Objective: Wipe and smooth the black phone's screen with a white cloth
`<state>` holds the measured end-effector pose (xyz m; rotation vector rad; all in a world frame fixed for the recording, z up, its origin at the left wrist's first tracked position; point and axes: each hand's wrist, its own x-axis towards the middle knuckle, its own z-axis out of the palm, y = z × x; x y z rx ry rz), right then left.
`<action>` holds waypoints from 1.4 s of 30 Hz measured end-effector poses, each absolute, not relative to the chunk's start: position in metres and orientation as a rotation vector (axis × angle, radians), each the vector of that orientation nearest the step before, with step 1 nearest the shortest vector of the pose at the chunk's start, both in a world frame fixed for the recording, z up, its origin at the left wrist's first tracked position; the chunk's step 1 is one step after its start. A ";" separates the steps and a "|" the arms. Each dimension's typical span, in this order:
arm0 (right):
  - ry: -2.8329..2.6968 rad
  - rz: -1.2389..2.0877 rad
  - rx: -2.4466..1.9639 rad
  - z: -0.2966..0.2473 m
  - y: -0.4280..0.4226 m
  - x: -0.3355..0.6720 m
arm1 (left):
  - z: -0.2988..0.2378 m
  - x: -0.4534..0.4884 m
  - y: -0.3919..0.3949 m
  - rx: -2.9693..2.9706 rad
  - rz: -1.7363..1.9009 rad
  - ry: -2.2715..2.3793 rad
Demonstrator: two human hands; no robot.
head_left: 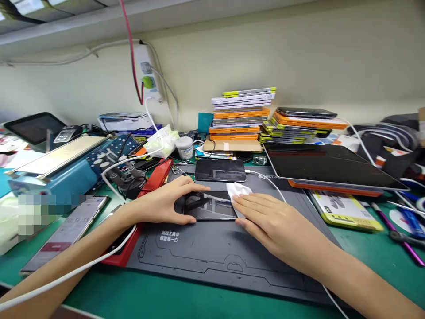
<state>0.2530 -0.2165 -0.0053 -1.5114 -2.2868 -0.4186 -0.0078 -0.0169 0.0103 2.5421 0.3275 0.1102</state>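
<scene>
A black phone (210, 206) lies flat, screen up, on a dark grey work mat (206, 252). My left hand (164, 201) grips the phone's left end, thumb and fingers around its edges. My right hand (265, 219) lies flat at the phone's right end, fingers together, pressing a white wipe (237, 190) onto the glass. A second black phone (220, 170) rests just beyond, with a white cable plugged into its right side.
A large black tablet (327, 168) sits to the right on an orange case. Stacks of orange and yellow phone cases (242, 115) stand at the back wall. Left are a blue machine (56, 170), a red tool (156, 175) and a phone (71, 228). A white cable crosses my left arm.
</scene>
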 end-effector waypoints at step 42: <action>-2.502 -0.473 -1.629 -0.008 -0.216 0.254 | 0.004 -0.009 -0.014 2.503 0.189 0.289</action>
